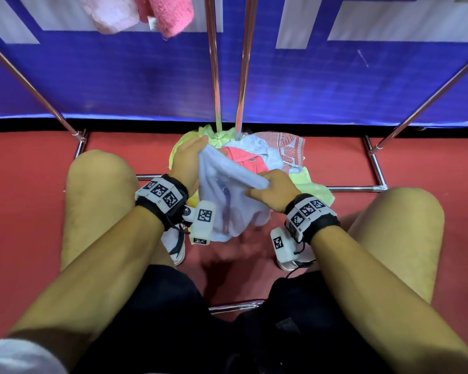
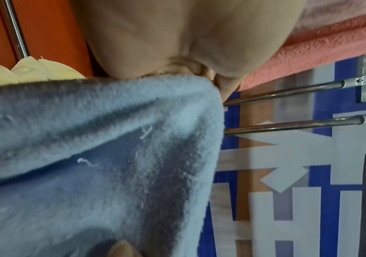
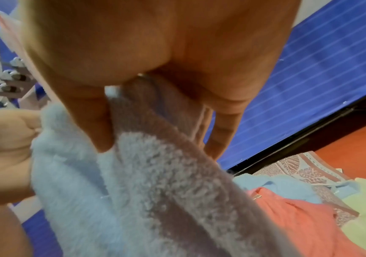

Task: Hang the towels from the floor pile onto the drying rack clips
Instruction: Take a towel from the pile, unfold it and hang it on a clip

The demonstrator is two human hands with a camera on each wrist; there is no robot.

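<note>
A crouching person's left hand (image 1: 187, 160) and right hand (image 1: 271, 190) are each pinching an edge of a fluffy pale-blue terry towel (image 1: 229, 195), apparently stretching it flat for clipping. Just beyond, the mixed-colour towel pile (image 1: 270, 157) is lying on the red floor (image 1: 25, 171) beneath the chrome drying rack (image 1: 212, 63), where pink towels (image 1: 146, 14) are hanging.

Pale blue towel (image 1: 229, 195) lifted, bunched, above mixed floor pile (image 1: 270, 155).

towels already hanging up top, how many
2: a pale pink towel at top left and a darker pink towel beside it. Others may hang out of view.
</note>
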